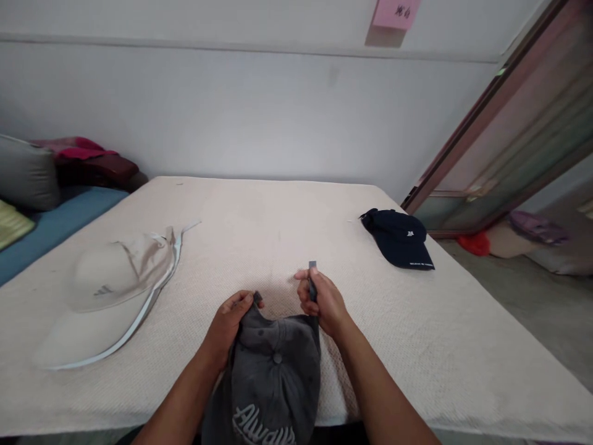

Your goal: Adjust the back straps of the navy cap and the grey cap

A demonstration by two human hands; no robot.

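Note:
A dark grey cap (278,364) with pale lettering hangs at the table's near edge, its back opening facing away from me. My left hand (231,321) pinches the short strap end at the opening's left corner. In my right hand (320,298) is the longer strap on the other side, its tip sticking up above the thumb. The two strap ends are apart. On the left of the table lies a cream cap (109,278) with a wide brim and thin ties. A navy cap (396,235) with small white marks rests at the right.
A cream cloth covers the table (278,216), which stands against a white wall. Beyond its left side are a grey cushion (28,173) and a blue seat (83,207). Bags (537,228) lie on the floor at right, near a glazed door.

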